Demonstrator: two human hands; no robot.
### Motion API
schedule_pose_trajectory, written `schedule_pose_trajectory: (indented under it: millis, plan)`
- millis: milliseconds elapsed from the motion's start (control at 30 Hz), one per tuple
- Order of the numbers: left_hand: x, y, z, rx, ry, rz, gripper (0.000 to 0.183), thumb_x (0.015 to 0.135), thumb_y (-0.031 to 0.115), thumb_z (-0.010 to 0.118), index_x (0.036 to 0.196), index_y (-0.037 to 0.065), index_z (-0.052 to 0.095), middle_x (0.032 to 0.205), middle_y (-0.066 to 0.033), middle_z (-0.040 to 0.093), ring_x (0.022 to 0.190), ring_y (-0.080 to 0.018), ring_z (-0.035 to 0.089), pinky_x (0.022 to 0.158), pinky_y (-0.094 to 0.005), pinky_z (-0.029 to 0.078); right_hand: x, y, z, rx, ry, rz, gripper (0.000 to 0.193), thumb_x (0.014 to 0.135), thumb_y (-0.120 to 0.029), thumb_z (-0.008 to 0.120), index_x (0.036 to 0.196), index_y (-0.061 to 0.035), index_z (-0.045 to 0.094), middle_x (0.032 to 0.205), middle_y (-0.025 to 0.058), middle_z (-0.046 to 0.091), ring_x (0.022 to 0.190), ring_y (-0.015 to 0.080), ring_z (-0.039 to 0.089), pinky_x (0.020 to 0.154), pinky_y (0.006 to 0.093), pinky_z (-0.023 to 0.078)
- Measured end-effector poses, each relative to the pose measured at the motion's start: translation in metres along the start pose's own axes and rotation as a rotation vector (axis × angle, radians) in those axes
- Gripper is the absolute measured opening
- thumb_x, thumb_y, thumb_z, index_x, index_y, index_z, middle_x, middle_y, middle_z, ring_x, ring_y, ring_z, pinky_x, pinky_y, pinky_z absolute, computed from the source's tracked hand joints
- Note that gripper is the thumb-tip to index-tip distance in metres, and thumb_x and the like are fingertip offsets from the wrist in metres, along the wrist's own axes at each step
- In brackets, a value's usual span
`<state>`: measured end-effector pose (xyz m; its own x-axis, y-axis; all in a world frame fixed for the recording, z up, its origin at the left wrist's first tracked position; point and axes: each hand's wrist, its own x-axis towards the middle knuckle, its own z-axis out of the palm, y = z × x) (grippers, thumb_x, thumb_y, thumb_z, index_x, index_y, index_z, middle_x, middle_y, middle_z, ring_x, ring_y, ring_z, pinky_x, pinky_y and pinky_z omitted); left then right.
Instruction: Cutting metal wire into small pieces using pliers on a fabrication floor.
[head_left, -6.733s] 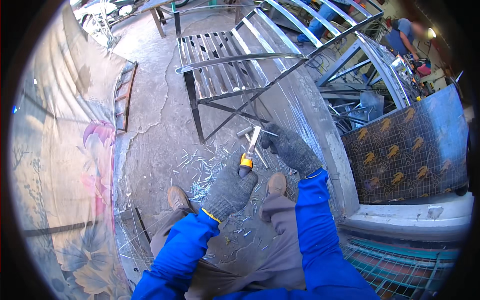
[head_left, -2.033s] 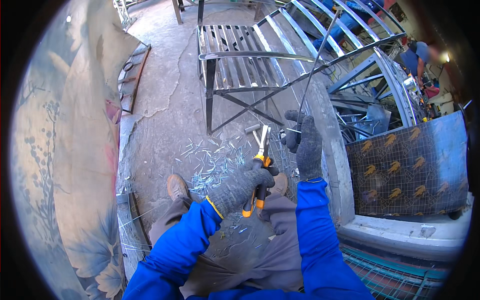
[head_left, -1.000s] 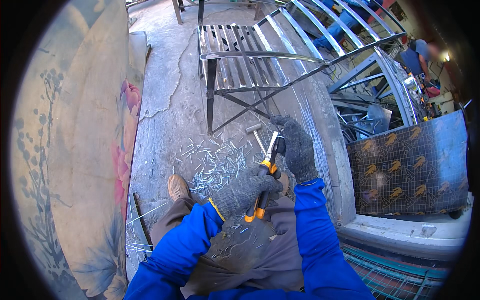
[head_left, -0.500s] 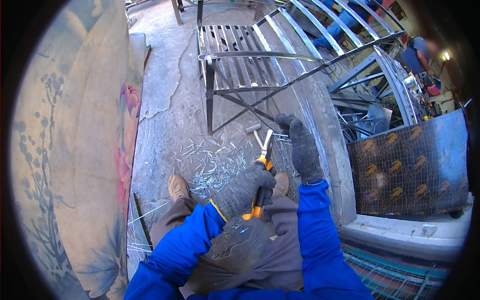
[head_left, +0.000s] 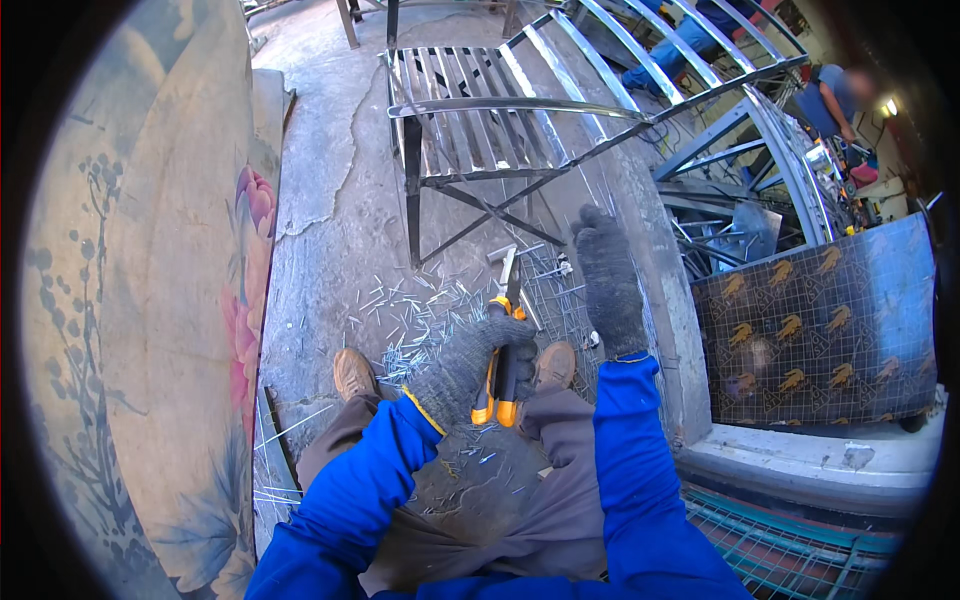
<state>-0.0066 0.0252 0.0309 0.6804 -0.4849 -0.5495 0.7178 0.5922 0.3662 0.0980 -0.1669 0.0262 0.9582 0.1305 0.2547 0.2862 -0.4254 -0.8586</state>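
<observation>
My left hand (head_left: 462, 365), in a dark grey knitted glove, is wrapped round a pair of pliers (head_left: 484, 410) with black and orange handles. Their metal jaws point away from me, and the handle ends stand slightly apart. Farther right, my gloved right hand (head_left: 608, 285) reaches forward over the floor with its fingers extended, and no object shows in it. Beside it lies a grid of thin metal rods (head_left: 562, 300). Many short cut metal pieces (head_left: 420, 325) are scattered on the floor ahead of my shoes. A T-shaped metal tool (head_left: 500, 254) lies partly hidden behind the pliers.
A metal chair frame (head_left: 480, 105) with slats and crossed legs stands ahead. A floral panel (head_left: 170, 300) lines the left side. To the right are a patterned dark board (head_left: 810, 335), a concrete ledge (head_left: 690, 370) and steel frames (head_left: 790, 170). Another person (head_left: 825, 105) is at the far right.
My right hand has straightened away from the pliers' tip, moving right and forward. My left hand has drawn the pliers slightly left and closer, and their jaws look closer together.
</observation>
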Motion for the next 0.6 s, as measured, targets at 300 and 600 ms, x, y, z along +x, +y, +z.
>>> schedule_pose_trajectory:
  millis: [300,600]
  plan:
    - [-0.009,0.010,0.004,0.025,-0.018,0.004,0.025,0.079,0.014,0.067,0.101,0.007,0.058,0.083,-0.0050,0.059,0.070,-0.0186,0.061,0.069,-0.0353,0.054,-0.005,-0.013,-0.015,-0.041,-0.376,0.359,0.039,0.100,-0.034,0.057,0.118,-0.0003,0.067,0.098,0.0106,0.071,0.088,0.0136,0.065,0.082,0.0310,0.051]
    - [-0.006,0.006,-0.005,0.039,-0.113,0.084,0.032,0.083,0.018,0.066,0.106,-0.003,0.059,0.084,-0.0086,0.063,0.072,-0.0179,0.063,0.070,-0.0316,0.055,-0.011,-0.019,-0.006,0.074,-0.233,0.192,0.032,0.093,-0.015,0.068,0.122,-0.0012,0.066,0.105,0.0091,0.072,0.095,0.0120,0.065,0.083,0.0280,0.053]
